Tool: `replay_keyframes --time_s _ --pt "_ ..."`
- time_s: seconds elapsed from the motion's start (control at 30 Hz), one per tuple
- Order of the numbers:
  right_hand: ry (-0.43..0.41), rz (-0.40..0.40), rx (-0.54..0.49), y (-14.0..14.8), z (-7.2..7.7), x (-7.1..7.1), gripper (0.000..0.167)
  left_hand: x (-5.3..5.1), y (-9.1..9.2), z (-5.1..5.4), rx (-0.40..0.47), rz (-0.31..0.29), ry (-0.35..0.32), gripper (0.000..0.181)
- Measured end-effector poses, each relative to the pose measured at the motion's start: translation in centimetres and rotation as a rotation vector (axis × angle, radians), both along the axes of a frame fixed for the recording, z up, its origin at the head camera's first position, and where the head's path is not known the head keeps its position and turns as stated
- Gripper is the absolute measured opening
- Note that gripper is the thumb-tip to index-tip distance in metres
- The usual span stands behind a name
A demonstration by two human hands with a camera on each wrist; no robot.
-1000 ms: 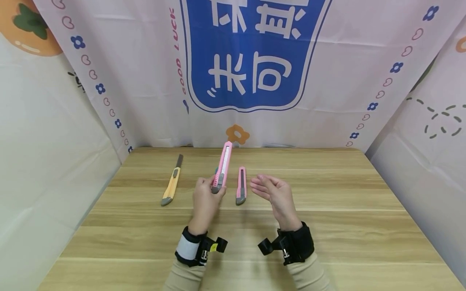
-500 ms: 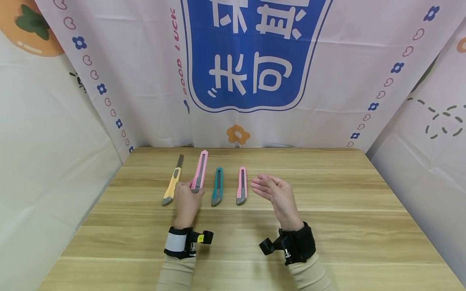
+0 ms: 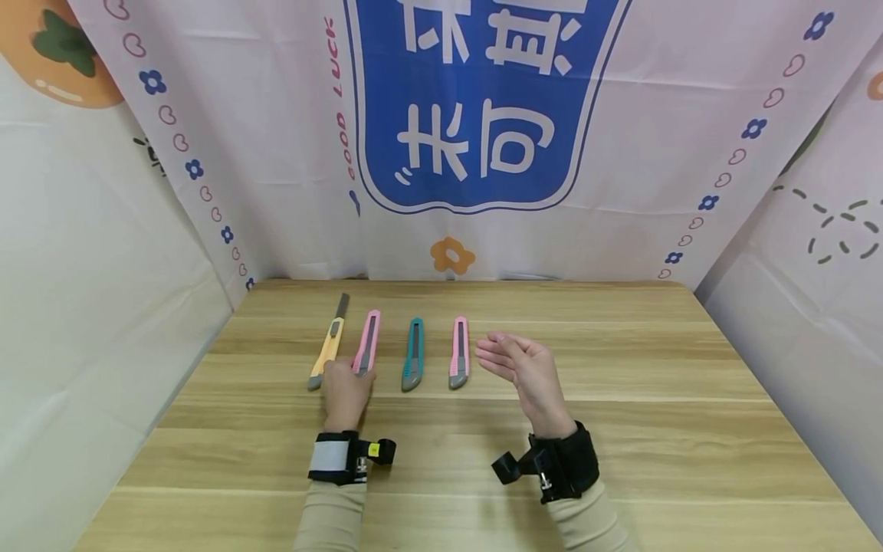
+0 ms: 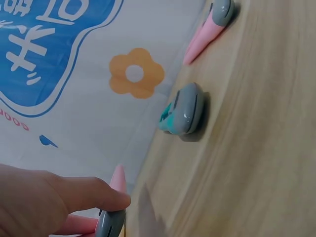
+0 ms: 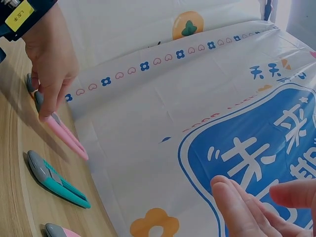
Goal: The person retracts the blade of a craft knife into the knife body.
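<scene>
I see the left hand (image 3: 346, 393) pinching a pink cutter (image 3: 368, 343) by its grey end, probably to leave the body uncovered, yellow cutter (image 3: 329, 347) at its 9 o'clock, teal cutter (image 3: 413, 354) at 3; can't tell if it touches the counter (image 3: 448, 491). On the right hand (image 3: 533, 377), fingers loosely extended, holding nothing, presumably idle; second pink cutter (image 3: 459, 349) at its 9 o'clock.

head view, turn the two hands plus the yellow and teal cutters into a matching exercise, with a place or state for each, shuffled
1. left hand
2. right hand
3. yellow cutter
4. teal cutter

A. leftmost in the row
B. pinches a pink cutter
C. second from right in the row
D. grips nothing

Pairs: 1-B, 2-D, 3-A, 4-C
</scene>
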State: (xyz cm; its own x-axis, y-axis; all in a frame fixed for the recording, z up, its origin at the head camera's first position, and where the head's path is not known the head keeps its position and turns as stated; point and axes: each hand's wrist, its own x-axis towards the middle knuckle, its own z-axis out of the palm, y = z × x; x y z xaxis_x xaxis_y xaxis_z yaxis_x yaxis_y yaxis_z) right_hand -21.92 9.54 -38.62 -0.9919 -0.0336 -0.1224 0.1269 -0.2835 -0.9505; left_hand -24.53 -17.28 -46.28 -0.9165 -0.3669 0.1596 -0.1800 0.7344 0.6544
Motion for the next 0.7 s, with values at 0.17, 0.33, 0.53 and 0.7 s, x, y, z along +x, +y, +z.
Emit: replay_keyframes --time_s 0.17,0.33,0.53,0.7 --pt "0.002 -0.001 0.005 0.0 0.0 0.0 0.033 -0.2 0.0 -0.4 -0.005 -0.001 -0.021 0.029" --pt "0.002 -0.001 0.000 0.0 -0.1 0.0 0.033 -0.4 0.0 -1.0 -0.022 0.006 -0.039 0.033" --pt "0.003 -0.001 0.000 0.0 -0.1 0.0 0.033 -0.6 -0.1 -1.5 -0.023 0.001 -0.052 0.037" --pt "0.010 -0.005 0.008 0.0 -0.1 0.0 0.032 -0.4 0.0 -1.4 -0.021 -0.008 -0.077 0.037"
